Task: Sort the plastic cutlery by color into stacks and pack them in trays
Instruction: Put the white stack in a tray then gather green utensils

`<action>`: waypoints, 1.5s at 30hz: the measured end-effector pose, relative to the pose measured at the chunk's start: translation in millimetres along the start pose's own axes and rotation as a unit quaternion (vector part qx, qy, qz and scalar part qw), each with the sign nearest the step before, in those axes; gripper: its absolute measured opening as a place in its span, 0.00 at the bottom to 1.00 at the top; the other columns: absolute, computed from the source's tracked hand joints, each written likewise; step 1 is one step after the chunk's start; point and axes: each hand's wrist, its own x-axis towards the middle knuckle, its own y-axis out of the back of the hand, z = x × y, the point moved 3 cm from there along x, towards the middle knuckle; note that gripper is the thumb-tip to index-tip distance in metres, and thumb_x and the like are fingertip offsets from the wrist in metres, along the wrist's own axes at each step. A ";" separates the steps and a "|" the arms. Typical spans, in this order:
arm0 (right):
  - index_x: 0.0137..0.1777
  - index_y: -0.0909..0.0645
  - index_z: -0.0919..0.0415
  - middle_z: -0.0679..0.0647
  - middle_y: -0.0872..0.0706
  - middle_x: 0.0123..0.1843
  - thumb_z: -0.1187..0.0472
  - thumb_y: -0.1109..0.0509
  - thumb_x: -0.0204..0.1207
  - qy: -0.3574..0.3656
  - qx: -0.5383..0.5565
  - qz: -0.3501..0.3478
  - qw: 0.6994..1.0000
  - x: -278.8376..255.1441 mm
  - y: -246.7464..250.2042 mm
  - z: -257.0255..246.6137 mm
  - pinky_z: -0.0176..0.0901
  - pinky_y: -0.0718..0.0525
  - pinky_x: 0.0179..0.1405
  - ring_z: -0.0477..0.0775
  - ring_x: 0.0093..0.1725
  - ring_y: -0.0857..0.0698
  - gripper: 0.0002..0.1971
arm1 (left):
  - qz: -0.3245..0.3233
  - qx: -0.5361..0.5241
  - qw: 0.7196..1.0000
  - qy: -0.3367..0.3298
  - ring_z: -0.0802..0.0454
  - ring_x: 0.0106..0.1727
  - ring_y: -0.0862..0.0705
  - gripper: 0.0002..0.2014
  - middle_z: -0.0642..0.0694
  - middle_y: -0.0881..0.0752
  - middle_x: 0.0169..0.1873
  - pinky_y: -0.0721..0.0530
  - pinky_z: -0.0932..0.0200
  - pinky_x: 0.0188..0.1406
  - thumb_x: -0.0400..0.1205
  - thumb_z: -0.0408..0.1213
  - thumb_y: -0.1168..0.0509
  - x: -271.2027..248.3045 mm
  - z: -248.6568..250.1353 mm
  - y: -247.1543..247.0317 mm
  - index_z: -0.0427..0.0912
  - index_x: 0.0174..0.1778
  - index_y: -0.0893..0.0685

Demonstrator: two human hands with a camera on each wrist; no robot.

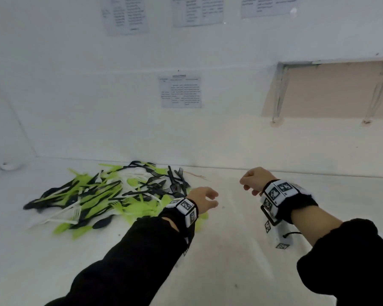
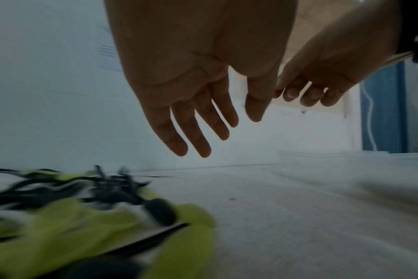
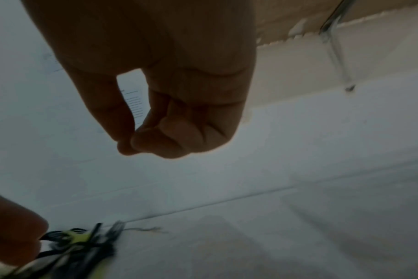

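A mixed pile of green, black and white plastic cutlery (image 1: 111,195) lies on the white table (image 1: 230,250), left of centre. My left hand (image 1: 215,198) hovers at the pile's right edge, fingers loosely spread and holding nothing. In the left wrist view the left hand (image 2: 234,128) shows straight fingers above the blurred cutlery (image 2: 84,226). My right hand (image 1: 244,184) hangs over bare table to the right of the pile, fingers curled into a loose fist. The right wrist view shows the right hand (image 3: 131,147) with thumb against forefinger and nothing visible in it.
Printed sheets (image 1: 180,90) hang on the white back wall. A recessed opening (image 1: 327,91) sits in the wall at the right. A thin pale stick (image 1: 197,175) lies by the pile's far side. What look like clear plastic trays (image 2: 346,154) stand far right.
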 end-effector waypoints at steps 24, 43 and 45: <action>0.63 0.17 0.58 0.54 0.14 0.55 0.63 0.39 0.79 0.118 -0.053 -0.092 0.987 116.4 -256.8 -206.3 0.41 0.20 0.58 0.53 0.56 0.16 0.15 | 0.107 0.032 0.983 0.145 0.49 0.62 0.18 0.12 0.45 0.14 0.57 0.24 0.63 0.61 0.79 0.32 0.37 13.0 -265.8 184.8 0.40 0.56 0.15; 0.72 0.25 0.64 0.62 0.24 0.73 0.68 0.43 0.83 0.119 -0.329 -0.186 0.918 229.6 -317.5 -255.7 0.45 0.29 0.71 0.60 0.72 0.25 0.18 | -0.072 0.198 0.970 0.125 0.42 0.72 0.27 0.20 0.38 0.27 0.73 0.28 0.53 0.69 0.87 0.38 0.51 179.6 -334.5 193.1 0.36 0.72 0.27; 0.70 0.23 0.65 0.63 0.23 0.71 0.68 0.41 0.82 0.132 -0.335 -0.186 0.914 230.7 -318.3 -253.5 0.46 0.29 0.70 0.61 0.70 0.24 0.17 | -0.086 0.216 0.966 0.113 0.41 0.70 0.24 0.18 0.36 0.23 0.69 0.27 0.52 0.66 0.86 0.35 0.50 183.6 -333.1 186.3 0.34 0.67 0.23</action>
